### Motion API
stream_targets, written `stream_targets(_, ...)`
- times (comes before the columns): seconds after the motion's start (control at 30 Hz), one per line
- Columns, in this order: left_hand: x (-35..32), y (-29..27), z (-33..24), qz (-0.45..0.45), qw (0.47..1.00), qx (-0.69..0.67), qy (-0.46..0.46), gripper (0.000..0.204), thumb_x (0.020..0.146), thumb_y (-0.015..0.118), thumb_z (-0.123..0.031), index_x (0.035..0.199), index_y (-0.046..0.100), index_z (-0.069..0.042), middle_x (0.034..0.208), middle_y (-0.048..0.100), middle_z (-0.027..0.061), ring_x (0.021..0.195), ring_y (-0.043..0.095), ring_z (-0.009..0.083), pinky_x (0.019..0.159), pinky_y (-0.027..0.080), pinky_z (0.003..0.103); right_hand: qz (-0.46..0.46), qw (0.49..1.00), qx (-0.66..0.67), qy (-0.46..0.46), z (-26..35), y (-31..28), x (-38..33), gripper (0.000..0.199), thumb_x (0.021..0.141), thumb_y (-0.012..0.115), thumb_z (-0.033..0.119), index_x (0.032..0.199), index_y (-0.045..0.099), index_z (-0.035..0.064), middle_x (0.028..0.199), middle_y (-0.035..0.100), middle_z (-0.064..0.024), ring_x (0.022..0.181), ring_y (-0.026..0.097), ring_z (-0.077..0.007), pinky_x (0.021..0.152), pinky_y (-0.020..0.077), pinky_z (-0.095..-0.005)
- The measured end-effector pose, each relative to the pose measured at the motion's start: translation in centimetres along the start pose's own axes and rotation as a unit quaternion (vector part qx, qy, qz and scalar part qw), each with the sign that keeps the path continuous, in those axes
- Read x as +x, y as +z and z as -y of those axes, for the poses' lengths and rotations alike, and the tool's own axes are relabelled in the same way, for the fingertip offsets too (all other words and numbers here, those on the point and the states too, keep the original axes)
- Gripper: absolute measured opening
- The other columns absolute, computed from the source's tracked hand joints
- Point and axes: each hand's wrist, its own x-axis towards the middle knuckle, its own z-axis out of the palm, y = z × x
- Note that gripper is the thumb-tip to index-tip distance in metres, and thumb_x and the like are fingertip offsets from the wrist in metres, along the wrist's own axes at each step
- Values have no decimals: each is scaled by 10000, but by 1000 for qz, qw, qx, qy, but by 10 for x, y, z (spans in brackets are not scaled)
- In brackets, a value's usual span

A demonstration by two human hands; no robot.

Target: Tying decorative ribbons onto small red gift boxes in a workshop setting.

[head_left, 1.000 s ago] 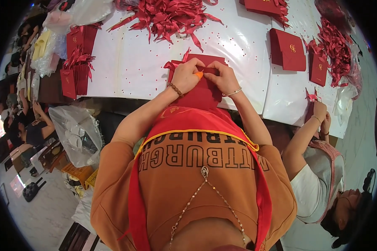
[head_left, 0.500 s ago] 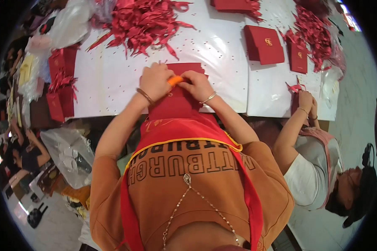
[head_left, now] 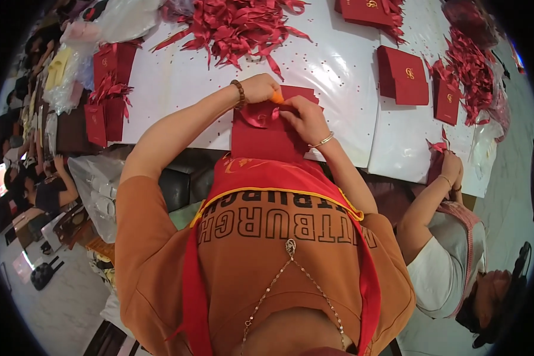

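A flat red box (head_left: 261, 139) lies on the white table (head_left: 178, 89), right in front of me at its near edge. A red ribbon bow (head_left: 256, 116) sits on the box's top. My left hand (head_left: 258, 89), with a bead bracelet on its wrist, pinches a small orange object (head_left: 277, 97) at the box's far edge. My right hand (head_left: 302, 115), which wears a thin bangle, touches the left hand and pinches the ribbon on the box. My fingers hide how the ribbon is fixed.
A heap of loose red ribbons (head_left: 237, 26) lies at the far middle, and another heap (head_left: 471, 65) at the right. Red boxes (head_left: 403, 74) lie to the right, stacked ones (head_left: 104, 115) to the left. A co-worker's hands (head_left: 451, 172) handle ribbon at the right edge. Plastic bags (head_left: 127, 18) crowd the far left.
Both hands have stayed together on the red box and ribbon. The box now lies a little closer to my body, and my view has shifted slightly.
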Motion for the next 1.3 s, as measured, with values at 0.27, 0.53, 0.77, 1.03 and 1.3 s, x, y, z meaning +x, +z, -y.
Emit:
stream_targets(0.27,-3,-32,2,-239,967,77,44,219,808,583,-253,872,598,-45,618,531,1,533,472,88,484,375,235,-3,1000,1,6,2,0,-4,166,740,641,90,875,575,19,775,562,-125,703,560,-281,628,442,-335)
stream_targets(0.53,-15,-19,6,-110,991,-74,33,184,864,528,-198,943,527,-32,640,518,7,576,484,70,501,379,212,-86,990,-63,-95,-6,5,-6,210,700,673,85,883,585,31,1023,503,-110,955,462,-280,772,416,-323)
stream_targets(0.77,-11,-11,-10,-27,997,32,68,198,857,542,-223,843,591,-32,677,530,-13,587,450,50,513,371,218,-71,994,72,-40,-3,17,-7,265,707,678,80,930,542,31,1012,515,-116,930,512,-229,743,430,-304)
stream_targets(1.03,-13,-64,-23,-163,966,-199,29,353,919,424,-348,868,585,-37,602,478,-12,540,453,90,526,386,236,58,980,170,81,9,11,0,282,729,691,53,946,511,46,864,537,-18,811,525,-84,707,433,-235)
stream_targets(1.3,-29,-16,2,-114,878,-457,85,306,912,453,-255,1143,457,-53,848,567,52,713,547,104,642,456,258,-8,894,449,9,5,4,7,243,722,665,-35,836,479,72,999,476,-26,816,557,-136,690,477,-235)
